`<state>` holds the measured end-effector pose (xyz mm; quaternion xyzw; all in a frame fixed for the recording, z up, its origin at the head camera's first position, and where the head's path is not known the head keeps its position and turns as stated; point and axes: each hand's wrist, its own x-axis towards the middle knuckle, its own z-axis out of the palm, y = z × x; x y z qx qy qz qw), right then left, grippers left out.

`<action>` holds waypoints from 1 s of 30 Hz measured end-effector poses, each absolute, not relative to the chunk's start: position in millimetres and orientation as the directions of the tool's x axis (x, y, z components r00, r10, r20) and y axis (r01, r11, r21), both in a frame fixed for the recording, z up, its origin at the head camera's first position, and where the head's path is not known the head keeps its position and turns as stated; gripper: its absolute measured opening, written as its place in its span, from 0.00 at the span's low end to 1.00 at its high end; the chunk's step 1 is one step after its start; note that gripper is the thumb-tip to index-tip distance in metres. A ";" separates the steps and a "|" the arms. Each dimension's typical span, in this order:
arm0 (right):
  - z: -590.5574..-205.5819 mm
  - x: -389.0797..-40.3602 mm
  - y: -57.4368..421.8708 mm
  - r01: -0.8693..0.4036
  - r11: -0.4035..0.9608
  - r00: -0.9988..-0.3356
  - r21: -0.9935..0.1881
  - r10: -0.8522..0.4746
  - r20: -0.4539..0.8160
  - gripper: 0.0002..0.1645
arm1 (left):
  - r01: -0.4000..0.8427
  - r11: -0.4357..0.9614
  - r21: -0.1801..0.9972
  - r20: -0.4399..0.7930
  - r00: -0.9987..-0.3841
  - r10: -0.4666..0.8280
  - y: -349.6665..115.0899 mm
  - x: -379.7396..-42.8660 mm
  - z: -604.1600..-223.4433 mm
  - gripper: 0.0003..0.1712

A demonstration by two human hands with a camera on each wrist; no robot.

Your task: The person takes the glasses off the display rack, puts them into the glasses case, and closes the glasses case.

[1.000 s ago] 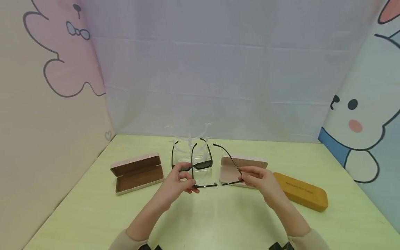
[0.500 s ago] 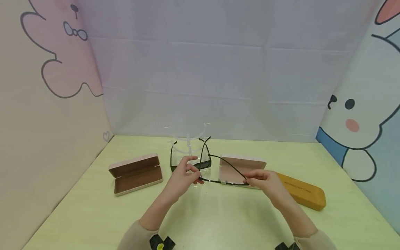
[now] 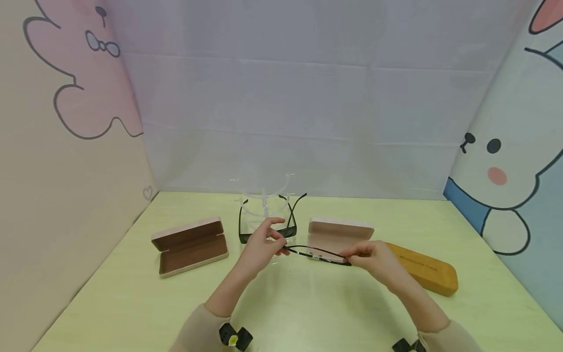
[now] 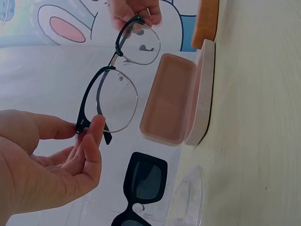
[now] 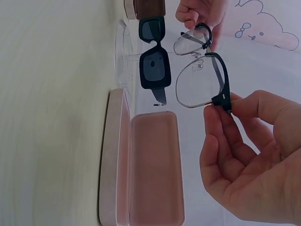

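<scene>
Black-browed eyeglasses with clear lenses (image 3: 317,256) are held up above the table between both hands. My left hand (image 3: 260,250) pinches one end of the frame with thumb and fingers. At the other end, my right hand (image 3: 373,261) pinches the hinge corner; the temple on that side lies folded along the frame. The other temple (image 3: 299,201) still points up and away. Behind the left hand, black sunglasses (image 4: 148,176) rest on a clear display stand (image 3: 265,201). An open pink case (image 5: 155,169) stands just beyond the eyeglasses.
On the left lies an open case with a brown lining (image 3: 193,252). A closed mustard-yellow case (image 3: 424,269) sits to the right, beside the right forearm. A pale curtain (image 3: 281,98) closes off the back of the table (image 3: 308,313).
The right-side temple has swung inward from pointing away to lying along the frame. Both hands and the eyeglasses have shifted slightly right, and the left-side temple leans further right.
</scene>
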<state>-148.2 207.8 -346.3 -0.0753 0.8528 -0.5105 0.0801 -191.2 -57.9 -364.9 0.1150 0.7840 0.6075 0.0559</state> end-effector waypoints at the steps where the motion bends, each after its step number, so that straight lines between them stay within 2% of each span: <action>1: -346.3 -148.4 208.4 -0.051 0.468 -0.975 -0.882 -0.216 -0.058 0.11 | 0.113 0.231 0.966 0.053 -0.967 0.249 -57.4 -191.7 -365.8 0.24; 6: -349.1 -149.1 212.9 -0.060 0.469 -0.977 -0.881 -0.209 -0.044 0.12 | 0.137 0.226 0.964 0.076 -0.963 0.260 -54.8 -192.8 -367.7 0.22; 13: -353.4 -148.6 218.2 -0.005 0.430 -0.992 -0.903 -0.115 -0.050 0.13 | 0.194 0.266 0.944 0.105 -0.943 0.315 -51.3 -193.3 -368.7 0.19; 23: -356.4 -148.3 225.2 0.012 0.401 -0.998 -0.916 -0.046 -0.033 0.18 | 0.173 0.312 0.934 0.063 -0.941 0.333 -38.4 -200.5 -373.0 0.09; 30: -357.8 -146.2 231.8 0.051 0.450 -0.998 -0.892 -0.002 -0.058 0.23 | 0.193 0.366 0.911 0.051 -0.931 0.362 -28.7 -207.9 -373.5 0.10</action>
